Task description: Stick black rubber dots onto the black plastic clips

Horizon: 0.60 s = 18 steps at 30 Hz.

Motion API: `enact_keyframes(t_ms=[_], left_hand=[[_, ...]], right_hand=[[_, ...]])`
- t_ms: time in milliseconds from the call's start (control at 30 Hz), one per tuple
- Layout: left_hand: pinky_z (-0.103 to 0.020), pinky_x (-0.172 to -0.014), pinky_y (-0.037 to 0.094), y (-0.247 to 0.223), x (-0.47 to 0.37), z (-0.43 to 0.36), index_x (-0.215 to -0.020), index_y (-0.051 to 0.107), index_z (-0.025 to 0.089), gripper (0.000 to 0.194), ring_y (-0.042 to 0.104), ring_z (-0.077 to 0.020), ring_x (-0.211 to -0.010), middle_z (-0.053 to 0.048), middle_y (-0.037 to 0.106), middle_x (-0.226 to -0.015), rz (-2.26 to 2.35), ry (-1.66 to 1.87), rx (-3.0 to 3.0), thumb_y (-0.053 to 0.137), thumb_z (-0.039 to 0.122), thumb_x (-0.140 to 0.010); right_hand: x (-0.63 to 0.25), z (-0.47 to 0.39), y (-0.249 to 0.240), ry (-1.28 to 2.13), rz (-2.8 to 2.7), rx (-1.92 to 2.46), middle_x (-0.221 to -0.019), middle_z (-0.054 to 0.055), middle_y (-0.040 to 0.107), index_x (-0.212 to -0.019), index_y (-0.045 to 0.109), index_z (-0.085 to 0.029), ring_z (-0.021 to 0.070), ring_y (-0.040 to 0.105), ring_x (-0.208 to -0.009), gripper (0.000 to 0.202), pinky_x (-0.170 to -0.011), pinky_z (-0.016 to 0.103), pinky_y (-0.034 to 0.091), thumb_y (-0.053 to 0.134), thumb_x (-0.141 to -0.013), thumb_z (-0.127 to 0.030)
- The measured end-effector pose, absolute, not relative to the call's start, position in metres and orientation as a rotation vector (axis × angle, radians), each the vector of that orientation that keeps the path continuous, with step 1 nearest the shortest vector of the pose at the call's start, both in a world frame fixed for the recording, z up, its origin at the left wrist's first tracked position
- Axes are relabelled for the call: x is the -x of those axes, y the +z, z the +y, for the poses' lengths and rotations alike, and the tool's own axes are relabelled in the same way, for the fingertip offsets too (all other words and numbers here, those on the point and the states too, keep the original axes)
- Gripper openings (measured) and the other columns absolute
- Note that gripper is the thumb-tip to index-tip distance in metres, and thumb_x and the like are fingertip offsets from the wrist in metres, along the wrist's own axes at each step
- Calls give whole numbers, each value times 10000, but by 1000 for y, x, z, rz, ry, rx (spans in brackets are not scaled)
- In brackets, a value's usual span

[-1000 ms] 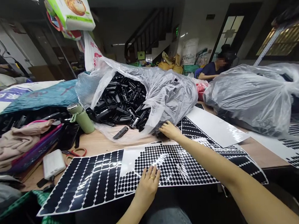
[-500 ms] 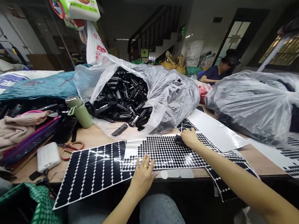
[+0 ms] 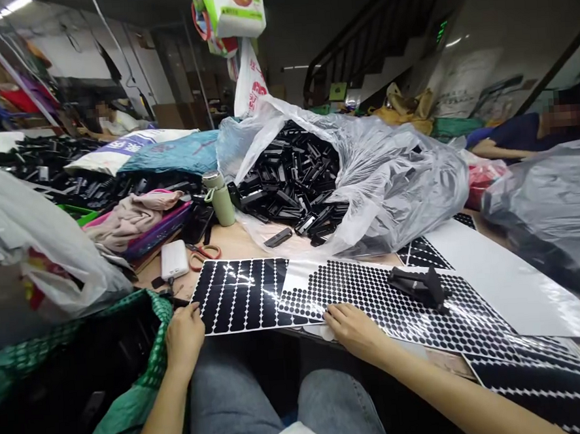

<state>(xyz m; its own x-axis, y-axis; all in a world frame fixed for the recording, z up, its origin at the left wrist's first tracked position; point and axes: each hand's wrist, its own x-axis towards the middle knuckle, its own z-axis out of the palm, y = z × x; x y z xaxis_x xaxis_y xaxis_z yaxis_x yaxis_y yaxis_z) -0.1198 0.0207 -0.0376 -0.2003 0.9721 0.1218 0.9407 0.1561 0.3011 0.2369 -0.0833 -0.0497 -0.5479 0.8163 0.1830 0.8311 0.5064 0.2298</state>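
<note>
My left hand [image 3: 185, 335] is closed at the near left corner of a glossy sheet of large black stickers [image 3: 240, 292], fingers curled at its edge. My right hand [image 3: 353, 331] rests on the front edge of a white sheet of small round black stickers [image 3: 353, 285], fingers bent loosely and holding nothing I can see. This dotted sheet overlaps the right part of the first one. A black plastic part [image 3: 419, 286] lies on it, apart from my hand.
A clear plastic bag [image 3: 391, 184] spills black plastic parts [image 3: 287, 178] behind the sheets. Scissors [image 3: 204, 254], a white power bank [image 3: 173, 258] and a green flask [image 3: 220, 201] stand left. A white sheet [image 3: 510, 275] lies right. A green bag [image 3: 154, 336] is beside my left arm. Another person [image 3: 530, 130] sits far right.
My right hand has let go of the black part and moved to the sheet's front edge. My left hand has shifted left to the large-sticker sheet's corner. The view has turned left.
</note>
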Motion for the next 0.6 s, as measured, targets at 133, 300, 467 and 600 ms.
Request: enact_keyframes(t_ms=[133,300,467,600], left_hand=[[-449,-698,452,-37,126,29,-1024,579,-5,555,600,-371,-861,-273,609,-931,2539,192,-1784,289,429,-835],[-357,-774,451,-47,143,36,-1120,538,71,415,589,-299,-954,-182,625,-1025,2240,321,-1961,376,286,-804],[-436,-856,393,-23,117,66,-1184,489,43,437,504,-340,-1068,-233,551,-1104,2332,519,-2115,369,245,-816],[-399,-925,339,5,34,123,-1158,493,38,400,457,-297,-1130,-226,518,-1169,2031,599,-2251,346,240,-846]], right_hand=[[-248,-86,-61,-487,-2667,1464,-1113,172,599,-1109,556,-87,268,564,-1025,359,-853,382,460,461,-763,-74],[-261,-92,-71,-536,-2627,1446,-1063,176,634,-1096,573,-89,256,609,-979,385,-818,361,506,432,-746,-12],[-274,-96,-76,-459,-2543,1423,-1032,132,662,-1084,593,-126,220,629,-953,414,-810,330,520,391,-752,14],[-279,-99,-75,-410,-2542,1381,-1053,107,660,-1091,595,-149,202,618,-982,435,-835,330,514,364,-761,15]])
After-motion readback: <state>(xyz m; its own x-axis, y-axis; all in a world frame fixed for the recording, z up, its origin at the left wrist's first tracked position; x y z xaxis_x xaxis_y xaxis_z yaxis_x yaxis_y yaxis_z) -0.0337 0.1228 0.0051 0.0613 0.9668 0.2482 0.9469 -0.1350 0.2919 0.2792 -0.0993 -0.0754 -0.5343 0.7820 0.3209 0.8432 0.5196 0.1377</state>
